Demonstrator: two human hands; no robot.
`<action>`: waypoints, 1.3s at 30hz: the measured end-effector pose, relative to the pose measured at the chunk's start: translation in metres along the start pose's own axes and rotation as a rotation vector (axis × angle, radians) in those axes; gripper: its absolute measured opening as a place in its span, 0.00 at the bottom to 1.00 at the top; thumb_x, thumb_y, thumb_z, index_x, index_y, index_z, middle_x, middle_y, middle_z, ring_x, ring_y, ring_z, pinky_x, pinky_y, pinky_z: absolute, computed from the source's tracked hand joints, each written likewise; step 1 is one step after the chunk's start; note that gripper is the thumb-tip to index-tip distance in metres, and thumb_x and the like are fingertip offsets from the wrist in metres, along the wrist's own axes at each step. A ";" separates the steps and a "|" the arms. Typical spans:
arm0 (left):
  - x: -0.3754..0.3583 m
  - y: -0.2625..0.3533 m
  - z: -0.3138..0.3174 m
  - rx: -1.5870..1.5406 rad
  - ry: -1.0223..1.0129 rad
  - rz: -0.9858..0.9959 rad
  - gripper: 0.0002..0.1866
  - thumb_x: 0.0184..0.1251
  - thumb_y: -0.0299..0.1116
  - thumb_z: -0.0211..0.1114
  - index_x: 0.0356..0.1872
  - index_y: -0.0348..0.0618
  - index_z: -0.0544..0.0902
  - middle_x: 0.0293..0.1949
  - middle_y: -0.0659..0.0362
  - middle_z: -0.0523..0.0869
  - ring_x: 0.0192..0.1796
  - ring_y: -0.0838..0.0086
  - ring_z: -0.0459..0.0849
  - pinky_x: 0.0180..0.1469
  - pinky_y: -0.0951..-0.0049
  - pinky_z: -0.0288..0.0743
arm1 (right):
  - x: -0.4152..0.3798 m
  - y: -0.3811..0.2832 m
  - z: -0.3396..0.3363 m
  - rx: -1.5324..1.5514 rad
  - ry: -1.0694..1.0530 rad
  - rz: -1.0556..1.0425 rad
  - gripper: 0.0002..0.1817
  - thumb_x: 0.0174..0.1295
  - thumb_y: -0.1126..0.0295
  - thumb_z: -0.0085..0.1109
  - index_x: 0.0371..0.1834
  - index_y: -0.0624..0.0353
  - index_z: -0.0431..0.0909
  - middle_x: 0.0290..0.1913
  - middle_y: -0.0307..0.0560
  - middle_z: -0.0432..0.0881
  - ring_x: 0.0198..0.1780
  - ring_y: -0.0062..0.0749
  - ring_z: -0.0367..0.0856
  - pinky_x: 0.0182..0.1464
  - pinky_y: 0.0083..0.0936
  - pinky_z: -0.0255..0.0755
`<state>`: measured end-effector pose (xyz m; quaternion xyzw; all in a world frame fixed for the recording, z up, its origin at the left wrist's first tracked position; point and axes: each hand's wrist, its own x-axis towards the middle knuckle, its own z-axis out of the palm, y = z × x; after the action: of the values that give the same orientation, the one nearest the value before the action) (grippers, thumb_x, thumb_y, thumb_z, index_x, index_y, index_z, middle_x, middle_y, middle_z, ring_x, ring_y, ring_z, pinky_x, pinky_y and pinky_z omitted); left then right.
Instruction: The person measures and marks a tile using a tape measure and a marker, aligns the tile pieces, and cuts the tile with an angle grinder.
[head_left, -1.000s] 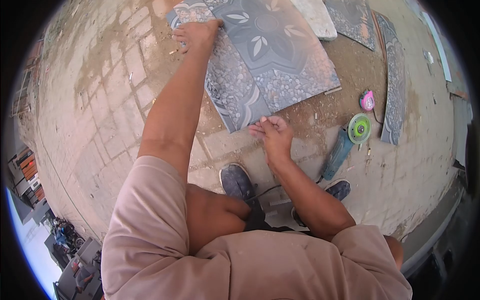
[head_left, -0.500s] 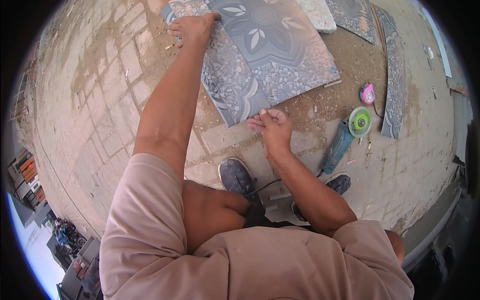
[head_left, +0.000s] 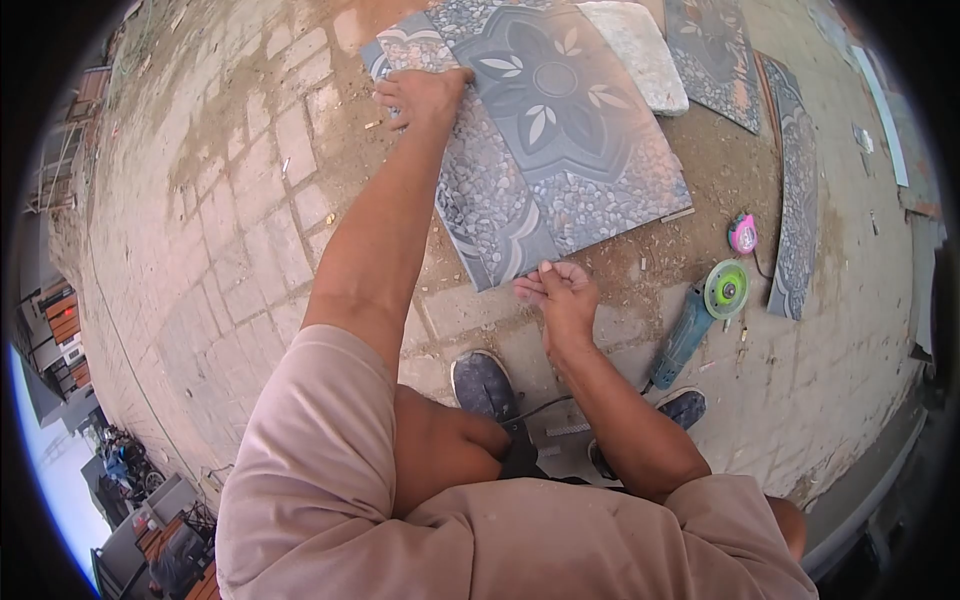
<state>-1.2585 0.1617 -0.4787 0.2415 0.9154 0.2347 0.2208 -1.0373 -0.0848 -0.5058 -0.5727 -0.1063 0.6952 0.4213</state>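
Observation:
A narrow strip of patterned floor tile (head_left: 485, 190), printed with pebbles and pale curves, lies along the left side of a larger floral tile (head_left: 640, 190), seemingly overlapping it. My left hand (head_left: 425, 97) spans the strip near its far end, fingers over the outer edge and thumb towards the floral tile. At the strip's near corner, my right hand (head_left: 567, 300) pinches the edge, thumb on top and fingers curled below. An angle grinder (head_left: 683, 342) with a green-centred disc rests on the ground right of my right hand.
A pink tape measure (head_left: 742, 234) lies beyond the grinder. Farther right are a long cut tile piece (head_left: 795, 190) and another patterned tile (head_left: 712, 60), beside a whitish slab (head_left: 640, 55). The grinder's cord (head_left: 545, 405) runs past my shoes (head_left: 483, 385) over dusty paving.
The whole scene has shifted down and slightly right as my head view moved. Both hands keep the same hold on the tile strip, which shows no clear movement against the floral tile.

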 end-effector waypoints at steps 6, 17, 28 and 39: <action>0.004 -0.008 0.007 0.002 0.010 0.052 0.69 0.43 0.54 0.84 0.77 0.21 0.51 0.81 0.36 0.49 0.86 0.45 0.40 0.80 0.28 0.43 | 0.000 0.001 -0.001 0.011 -0.010 -0.024 0.10 0.75 0.73 0.62 0.45 0.71 0.73 0.38 0.54 0.83 0.36 0.41 0.90 0.39 0.31 0.89; 0.012 -0.009 0.013 -0.008 0.061 0.060 0.69 0.42 0.55 0.84 0.76 0.19 0.52 0.79 0.38 0.52 0.85 0.46 0.45 0.80 0.31 0.45 | 0.000 0.004 -0.001 0.018 0.001 -0.031 0.10 0.74 0.74 0.62 0.46 0.72 0.73 0.38 0.55 0.83 0.35 0.41 0.90 0.39 0.31 0.89; 0.017 -0.011 0.016 0.016 0.053 0.085 0.70 0.43 0.56 0.84 0.77 0.21 0.51 0.81 0.37 0.50 0.86 0.46 0.42 0.81 0.32 0.44 | 0.002 0.001 0.001 -0.017 0.009 -0.011 0.10 0.75 0.74 0.60 0.46 0.72 0.73 0.38 0.54 0.82 0.36 0.41 0.89 0.39 0.31 0.89; 0.038 -0.024 0.018 0.007 -0.014 0.102 0.74 0.43 0.69 0.82 0.77 0.19 0.53 0.82 0.36 0.49 0.85 0.45 0.45 0.80 0.30 0.45 | -0.032 -0.049 -0.112 -1.178 0.475 -0.638 0.28 0.68 0.66 0.71 0.65 0.65 0.69 0.57 0.60 0.75 0.58 0.49 0.78 0.59 0.45 0.73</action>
<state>-1.2866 0.1696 -0.5167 0.2904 0.9011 0.2405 0.2143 -0.9159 -0.1142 -0.4879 -0.7821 -0.5325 0.2211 0.2363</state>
